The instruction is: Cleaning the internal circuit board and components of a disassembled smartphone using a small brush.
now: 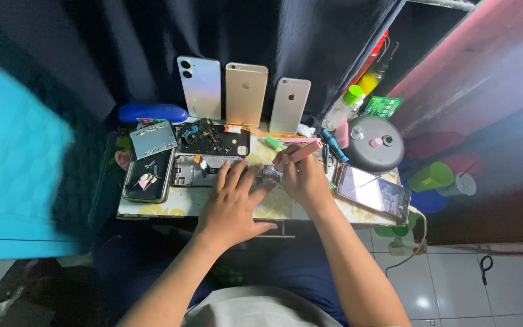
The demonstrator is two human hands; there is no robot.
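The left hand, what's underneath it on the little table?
Beneath the left hand lies the patterned table top; its fingertips reach an opened phone frame and a small part beside the right hand, which holds a pink tool. Whatever sits under the palm is hidden.

i see dim, bluish light with a dark far backdrop, glare on the floor tiles [422,301] near right, and blurred, wide-angle-bent edges, worst at left.

Dark curtain [122,42], white tiled floor [455,284], turquoise panel [7,163]
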